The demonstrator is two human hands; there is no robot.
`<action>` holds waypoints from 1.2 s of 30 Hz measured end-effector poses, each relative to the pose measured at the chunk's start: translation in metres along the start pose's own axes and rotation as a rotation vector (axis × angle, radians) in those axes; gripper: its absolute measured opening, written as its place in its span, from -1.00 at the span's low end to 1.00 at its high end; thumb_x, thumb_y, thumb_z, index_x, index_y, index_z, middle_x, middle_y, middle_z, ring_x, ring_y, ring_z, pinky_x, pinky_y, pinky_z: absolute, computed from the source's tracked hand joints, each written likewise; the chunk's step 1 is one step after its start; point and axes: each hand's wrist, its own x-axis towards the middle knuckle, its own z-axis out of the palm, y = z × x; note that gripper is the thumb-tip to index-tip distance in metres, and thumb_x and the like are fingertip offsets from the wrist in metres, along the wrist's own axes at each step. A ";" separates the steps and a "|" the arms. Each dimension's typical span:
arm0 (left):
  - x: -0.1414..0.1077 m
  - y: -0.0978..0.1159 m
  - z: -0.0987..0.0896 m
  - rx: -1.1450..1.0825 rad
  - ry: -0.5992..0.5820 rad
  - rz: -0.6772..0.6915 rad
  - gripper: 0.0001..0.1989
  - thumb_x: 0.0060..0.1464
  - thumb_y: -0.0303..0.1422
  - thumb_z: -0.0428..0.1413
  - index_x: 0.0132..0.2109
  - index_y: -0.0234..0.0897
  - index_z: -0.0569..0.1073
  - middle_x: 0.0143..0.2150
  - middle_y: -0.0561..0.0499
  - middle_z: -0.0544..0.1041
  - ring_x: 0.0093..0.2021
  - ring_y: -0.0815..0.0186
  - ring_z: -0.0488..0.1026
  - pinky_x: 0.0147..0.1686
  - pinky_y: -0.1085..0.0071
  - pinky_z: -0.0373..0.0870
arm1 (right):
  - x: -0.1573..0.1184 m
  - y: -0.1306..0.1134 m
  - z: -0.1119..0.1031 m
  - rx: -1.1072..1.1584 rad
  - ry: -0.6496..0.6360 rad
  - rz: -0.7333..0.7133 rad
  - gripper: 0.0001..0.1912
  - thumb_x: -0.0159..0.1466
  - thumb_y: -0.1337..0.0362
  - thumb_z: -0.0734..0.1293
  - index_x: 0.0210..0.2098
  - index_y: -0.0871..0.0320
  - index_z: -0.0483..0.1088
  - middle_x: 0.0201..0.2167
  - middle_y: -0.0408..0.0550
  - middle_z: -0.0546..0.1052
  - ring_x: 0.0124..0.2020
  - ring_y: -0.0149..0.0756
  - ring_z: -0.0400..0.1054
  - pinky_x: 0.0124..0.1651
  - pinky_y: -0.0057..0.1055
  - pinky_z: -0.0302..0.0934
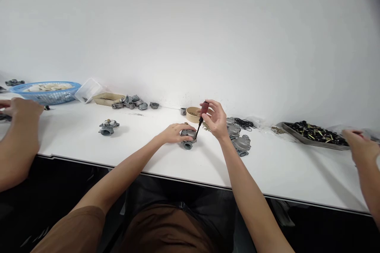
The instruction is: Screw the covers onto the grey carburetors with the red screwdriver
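Note:
A grey metal carburetor-like part (187, 144) stands on the white table near the middle. My left hand (175, 133) grips it from the left, fingers over its top. My right hand (216, 119) holds a screwdriver (204, 111) by its red handle, tilted, with the dark shaft's tip at the right side of the part's top. Behind them sits a round tan container (192, 119) of small brass-coloured pieces, with more such pieces (206, 126) lying beside it. Several similar grey parts (242, 143) stand just right of my right hand.
Another grey part (108, 127) stands at the left. Along the wall are a blue basket (56, 97), a clear box (88, 90), a tan tray (107, 99) and black rings (244, 123). A metal tray (308, 141) lies right. Other people's hands (26, 107) (360, 142) work at both sides.

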 end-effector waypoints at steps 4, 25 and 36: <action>0.001 -0.002 0.001 0.001 0.004 -0.002 -0.49 0.25 0.11 0.13 0.22 0.01 0.50 0.20 0.06 0.59 0.11 0.15 0.56 0.15 0.33 0.38 | 0.001 0.000 0.000 0.000 0.039 0.054 -0.42 0.14 0.10 0.58 0.11 -0.06 0.40 -0.14 -0.11 0.53 -0.36 -0.32 0.50 -0.25 -0.27 0.52; 0.002 -0.001 0.002 0.006 0.024 0.012 -0.50 0.23 0.11 0.16 0.19 0.02 0.52 0.15 0.09 0.61 0.06 0.17 0.58 0.10 0.35 0.38 | 0.004 0.002 -0.003 0.028 0.033 0.020 -0.42 0.08 0.10 0.61 0.05 -0.05 0.42 -0.22 -0.14 0.49 -0.23 -0.27 0.49 -0.14 -0.26 0.51; 0.001 -0.001 0.001 -0.008 0.017 0.004 -0.50 0.24 0.11 0.15 0.19 0.01 0.52 0.17 0.08 0.60 0.08 0.16 0.57 0.12 0.35 0.38 | 0.004 0.003 -0.005 0.041 0.019 0.009 -0.44 0.13 0.09 0.58 0.04 -0.04 0.35 -0.16 -0.12 0.50 -0.24 -0.28 0.49 -0.13 -0.23 0.51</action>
